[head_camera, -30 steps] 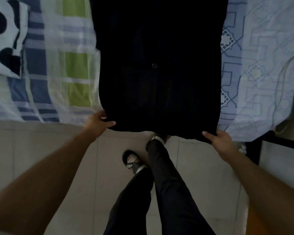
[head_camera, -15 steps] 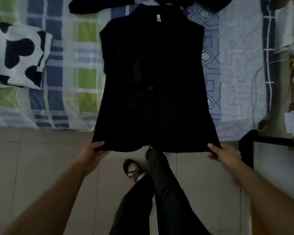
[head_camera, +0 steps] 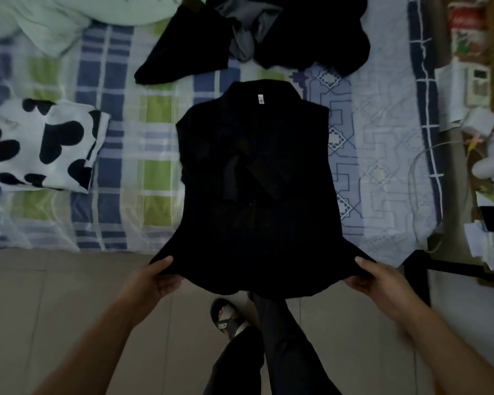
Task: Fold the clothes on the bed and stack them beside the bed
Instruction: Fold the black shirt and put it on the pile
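Observation:
A black jacket (head_camera: 257,195) with a white neck label lies spread on the bed (head_camera: 126,155), collar away from me, sleeves folded in across its front. Its hem hangs past the bed's near edge over the floor. My left hand (head_camera: 151,280) grips the hem's left corner, thumb on top. The hem's right corner is pinched by my right hand (head_camera: 374,277). A heap of dark clothes (head_camera: 254,35) with grey lining lies behind the jacket.
A folded white cloth with black hearts (head_camera: 40,143) sits on the bed at left, with a pale green pillow (head_camera: 54,18) behind it. At right stands a cluttered side table (head_camera: 485,138) with papers and a cable. My legs and a sandalled foot (head_camera: 228,317) are on the tiled floor.
Both hands have pulled the jacket's hem toward me and off the bed's edge. More of the jacket and the far bed has come into view.

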